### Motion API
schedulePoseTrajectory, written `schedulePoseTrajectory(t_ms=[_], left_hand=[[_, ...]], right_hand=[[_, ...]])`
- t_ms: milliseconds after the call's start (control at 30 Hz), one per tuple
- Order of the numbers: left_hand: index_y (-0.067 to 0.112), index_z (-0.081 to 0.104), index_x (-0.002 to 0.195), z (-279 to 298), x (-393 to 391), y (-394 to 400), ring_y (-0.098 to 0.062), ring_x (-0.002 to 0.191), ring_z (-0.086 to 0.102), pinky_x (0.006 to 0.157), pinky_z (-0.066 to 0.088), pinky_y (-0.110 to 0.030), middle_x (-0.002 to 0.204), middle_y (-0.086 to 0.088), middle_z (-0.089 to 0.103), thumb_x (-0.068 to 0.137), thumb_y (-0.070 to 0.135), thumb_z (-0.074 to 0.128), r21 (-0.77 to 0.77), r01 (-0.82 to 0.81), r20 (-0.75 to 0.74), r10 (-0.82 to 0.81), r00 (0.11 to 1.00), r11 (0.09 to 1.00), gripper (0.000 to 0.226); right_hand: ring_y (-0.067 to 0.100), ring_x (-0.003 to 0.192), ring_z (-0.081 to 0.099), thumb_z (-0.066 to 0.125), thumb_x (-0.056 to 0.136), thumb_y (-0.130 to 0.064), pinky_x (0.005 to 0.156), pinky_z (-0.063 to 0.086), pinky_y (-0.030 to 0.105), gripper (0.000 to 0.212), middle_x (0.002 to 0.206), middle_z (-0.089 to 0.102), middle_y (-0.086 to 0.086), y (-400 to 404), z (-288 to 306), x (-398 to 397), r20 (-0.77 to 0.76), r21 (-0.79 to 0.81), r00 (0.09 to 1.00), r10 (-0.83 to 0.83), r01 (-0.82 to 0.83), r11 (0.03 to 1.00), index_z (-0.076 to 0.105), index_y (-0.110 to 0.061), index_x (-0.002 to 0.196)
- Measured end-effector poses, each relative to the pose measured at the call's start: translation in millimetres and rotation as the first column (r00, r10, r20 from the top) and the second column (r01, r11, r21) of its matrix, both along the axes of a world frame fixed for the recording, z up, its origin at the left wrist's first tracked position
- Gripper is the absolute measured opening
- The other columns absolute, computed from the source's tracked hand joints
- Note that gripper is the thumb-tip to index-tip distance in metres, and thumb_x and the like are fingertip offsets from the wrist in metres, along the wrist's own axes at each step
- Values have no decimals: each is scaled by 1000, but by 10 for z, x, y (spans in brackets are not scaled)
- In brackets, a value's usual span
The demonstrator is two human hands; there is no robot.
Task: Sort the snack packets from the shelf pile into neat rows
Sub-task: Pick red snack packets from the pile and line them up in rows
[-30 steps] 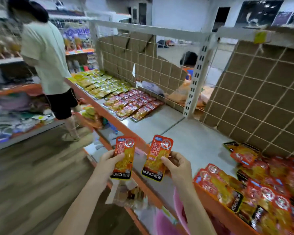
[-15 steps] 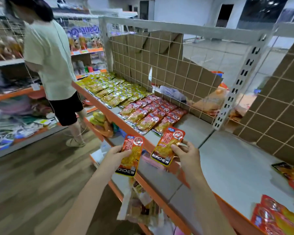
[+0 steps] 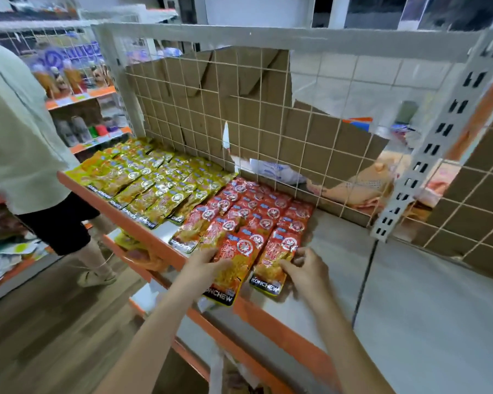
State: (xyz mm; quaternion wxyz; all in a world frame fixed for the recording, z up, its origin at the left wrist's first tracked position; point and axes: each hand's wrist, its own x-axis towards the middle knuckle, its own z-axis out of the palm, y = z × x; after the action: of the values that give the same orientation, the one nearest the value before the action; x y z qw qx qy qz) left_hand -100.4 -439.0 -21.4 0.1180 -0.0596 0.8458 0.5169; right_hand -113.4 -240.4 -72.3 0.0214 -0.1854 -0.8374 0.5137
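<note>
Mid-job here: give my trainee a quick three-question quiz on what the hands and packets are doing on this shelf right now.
1. True or false: the left hand holds a red packet over the shelf's orange front edge.
2. Which colour of packets fills the rows to the left of the red rows: A green, B yellow, C blue?
3. What does the right hand touch?

Key: 1 true. 2 B, the yellow rows. 3 The rightmost front red packet, lying on the shelf.

On the shelf [image 3: 339, 294] before you, your left hand [image 3: 202, 268] and right hand [image 3: 308, 268] each lay one packet [image 3: 231, 268] [image 3: 276, 260] side by side at the front of the rows [image 3: 256, 214], another block of rows [image 3: 151, 177] further left, wire grid [image 3: 268, 132] behind
</note>
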Motion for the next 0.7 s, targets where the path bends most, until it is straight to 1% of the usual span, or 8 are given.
schedulePoseTrajectory(t_ms=[100, 167, 233, 300, 367, 433, 533, 700], left_hand=[[19, 54, 89, -98, -129, 75, -8, 64, 51, 57, 38, -19, 80, 1, 54, 94, 25, 56, -39, 108, 6, -108, 994, 993, 8], [18, 49, 125, -205, -208, 135, -19, 99, 60, 82, 49, -32, 119, -10, 58, 95, 30, 54, -37, 166, 35, -165, 986, 985, 33], [20, 31, 145, -281, -244, 211, -20, 119, 52, 98, 43, -37, 139, -6, 47, 96, 29, 52, -5, 248, 48, -247, 968, 969, 54], [20, 21, 148, -354, -265, 285, -13, 129, 39, 106, 35, -30, 142, 5, 37, 97, 27, 49, -23, 304, 10, -304, 953, 952, 59], [16, 18, 149, -424, -287, 336, -15, 133, 35, 110, 32, -32, 145, 1, 36, 97, 23, 48, -66, 337, -32, -339, 940, 939, 60], [13, 21, 147, -451, -296, 368, -13, 124, 42, 103, 34, -22, 137, 0, 43, 98, 18, 47, -91, 363, -86, -370, 925, 927, 56], [11, 21, 145, -459, -301, 394, -2, 115, 34, 89, 23, -4, 126, 9, 38, 99, 14, 44, -118, 407, -184, -423, 887, 906, 52], [4, 21, 145, -556, -315, 404, -23, 128, 38, 104, 28, -22, 134, -7, 42, 95, 5, 46, -139, 446, -241, -467, 851, 884, 57]], right_hand=[[11, 70, 54, 75, 79, -22, 61, 38, 24, 30, 70, 52, -13, -1, 9, -1, 2, 84, 1000, 9, -9, 996, 57, -15, 103], [7, 67, 54, 74, 80, -25, 56, 39, 20, 30, 70, 55, -12, -10, 13, 8, 12, 104, 1000, -2, 1, 995, 55, -18, 101], [8, 68, 57, 73, 81, -26, 59, 43, 22, 29, 74, 58, -9, -33, 16, 24, 20, 93, 999, -26, 24, 995, 53, -19, 100], [9, 70, 58, 72, 82, -25, 62, 47, 26, 27, 77, 58, -9, -64, 15, 51, 23, 78, 998, -60, 58, 995, 51, -22, 99], [10, 70, 60, 70, 83, -24, 62, 50, 28, 26, 79, 60, -8, -101, 15, 84, 32, 53, 993, -113, 111, 992, 50, -24, 98], [9, 65, 60, 68, 86, -23, 54, 47, 26, 23, 82, 60, -8, -141, 9, 104, 42, 36, 987, -158, 156, 987, 48, -25, 98], [9, 57, 58, 63, 89, -20, 45, 40, 22, 19, 85, 60, -7, -216, 19, 104, 33, 14, 973, -228, 228, 974, 47, -25, 99], [10, 47, 54, 56, 90, -7, 38, 38, 20, 16, 76, 60, 0, -316, 55, 108, 29, -70, 939, -344, 345, 936, 52, -17, 101]])
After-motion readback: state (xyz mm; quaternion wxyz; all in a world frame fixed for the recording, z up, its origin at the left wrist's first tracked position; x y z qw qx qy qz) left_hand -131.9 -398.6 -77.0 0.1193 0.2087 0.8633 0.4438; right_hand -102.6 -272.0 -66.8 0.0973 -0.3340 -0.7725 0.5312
